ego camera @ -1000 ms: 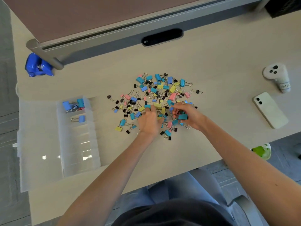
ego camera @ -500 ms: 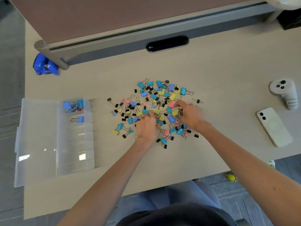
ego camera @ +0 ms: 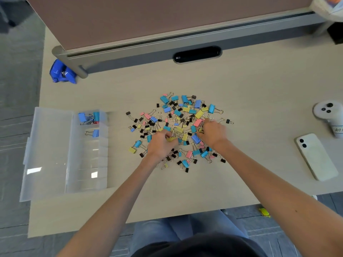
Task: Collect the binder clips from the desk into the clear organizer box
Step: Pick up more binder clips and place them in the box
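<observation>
A heap of several binder clips (ego camera: pixel 182 115) in blue, yellow, pink and black lies spread over the middle of the desk. My left hand (ego camera: pixel 160 143) rests in the heap's near left part, fingers curled around a yellow clip (ego camera: pixel 171 139). My right hand (ego camera: pixel 213 133) is in the heap's right part, its fingertips pinching a clip (ego camera: pixel 200 130) whose body is mostly hidden. The clear organizer box (ego camera: pixel 87 175) stands open at the left, its lid (ego camera: pixel 46 153) folded out. Its far compartments hold a few blue clips (ego camera: pixel 88 116) and one single blue clip (ego camera: pixel 95 133).
A white phone (ego camera: pixel 315 156) lies at the right, with a white controller (ego camera: pixel 328 115) beyond it. A blue object (ego camera: pixel 62 74) sits at the far left by the partition's metal foot (ego camera: pixel 74 63). A black cable slot (ego camera: pixel 197 54) lies behind the heap. The desk's near edge runs just below my forearms.
The camera has shifted, so the whole scene sits lower and to the right in view. Both hands have crept a little further into the heap; my right hand moved up toward a pink clip.
</observation>
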The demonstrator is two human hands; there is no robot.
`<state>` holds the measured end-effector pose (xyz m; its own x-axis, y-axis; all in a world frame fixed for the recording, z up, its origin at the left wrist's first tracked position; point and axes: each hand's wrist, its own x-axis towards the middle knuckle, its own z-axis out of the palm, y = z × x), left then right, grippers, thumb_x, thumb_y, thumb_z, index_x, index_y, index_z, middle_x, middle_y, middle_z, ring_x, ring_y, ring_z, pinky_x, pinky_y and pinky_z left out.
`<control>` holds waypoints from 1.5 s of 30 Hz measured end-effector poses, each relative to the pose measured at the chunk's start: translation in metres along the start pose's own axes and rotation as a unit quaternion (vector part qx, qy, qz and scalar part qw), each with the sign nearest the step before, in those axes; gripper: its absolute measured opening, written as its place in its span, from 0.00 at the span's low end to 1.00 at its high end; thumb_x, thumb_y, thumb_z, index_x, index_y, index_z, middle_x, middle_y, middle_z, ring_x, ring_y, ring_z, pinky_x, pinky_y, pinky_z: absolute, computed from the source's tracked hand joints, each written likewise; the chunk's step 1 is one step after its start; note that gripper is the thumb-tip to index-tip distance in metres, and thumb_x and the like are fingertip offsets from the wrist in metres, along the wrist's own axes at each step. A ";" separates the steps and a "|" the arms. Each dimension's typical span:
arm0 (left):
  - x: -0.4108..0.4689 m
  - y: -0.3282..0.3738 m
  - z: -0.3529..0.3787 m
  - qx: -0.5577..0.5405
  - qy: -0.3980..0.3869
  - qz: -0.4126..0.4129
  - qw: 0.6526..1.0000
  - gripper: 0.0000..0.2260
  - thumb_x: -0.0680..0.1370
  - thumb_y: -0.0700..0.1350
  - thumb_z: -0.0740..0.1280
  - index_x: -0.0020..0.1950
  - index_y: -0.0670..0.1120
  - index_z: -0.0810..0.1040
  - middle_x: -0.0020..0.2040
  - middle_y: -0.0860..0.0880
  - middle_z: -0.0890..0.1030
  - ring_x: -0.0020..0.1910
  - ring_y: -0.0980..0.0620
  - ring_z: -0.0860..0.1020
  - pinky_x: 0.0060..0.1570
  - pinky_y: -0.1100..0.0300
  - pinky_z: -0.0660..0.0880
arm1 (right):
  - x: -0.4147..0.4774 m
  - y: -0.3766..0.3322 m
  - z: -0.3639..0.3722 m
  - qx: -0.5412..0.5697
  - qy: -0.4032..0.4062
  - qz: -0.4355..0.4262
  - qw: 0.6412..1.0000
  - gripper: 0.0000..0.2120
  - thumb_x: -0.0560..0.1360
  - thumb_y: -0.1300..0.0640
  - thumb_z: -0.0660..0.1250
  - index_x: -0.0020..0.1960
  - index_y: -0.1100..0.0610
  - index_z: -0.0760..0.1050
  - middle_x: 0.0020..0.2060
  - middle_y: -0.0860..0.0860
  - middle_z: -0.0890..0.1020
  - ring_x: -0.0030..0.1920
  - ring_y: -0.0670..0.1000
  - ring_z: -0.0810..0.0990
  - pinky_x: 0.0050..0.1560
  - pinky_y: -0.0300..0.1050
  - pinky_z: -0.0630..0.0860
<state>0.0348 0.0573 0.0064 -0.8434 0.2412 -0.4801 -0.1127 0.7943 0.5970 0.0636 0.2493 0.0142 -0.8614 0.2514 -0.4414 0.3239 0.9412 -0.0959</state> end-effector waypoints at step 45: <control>0.002 0.055 0.028 0.217 -0.026 0.097 0.971 0.18 0.75 0.58 0.67 0.53 0.45 0.70 0.37 0.51 0.77 0.31 0.52 0.75 0.26 0.60 0.65 | -0.021 0.039 -0.006 0.620 -0.102 0.097 0.772 0.15 0.75 0.59 0.66 0.30 0.56 0.73 0.28 0.51 0.73 0.27 0.46 0.67 0.24 0.35 0.64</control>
<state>0.0416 0.1171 0.0201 -0.7980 0.4286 -0.4236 0.2876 0.8886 0.3572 0.0913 0.2818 0.0253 -0.7108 0.2018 -0.6739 0.6735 -0.0812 -0.7347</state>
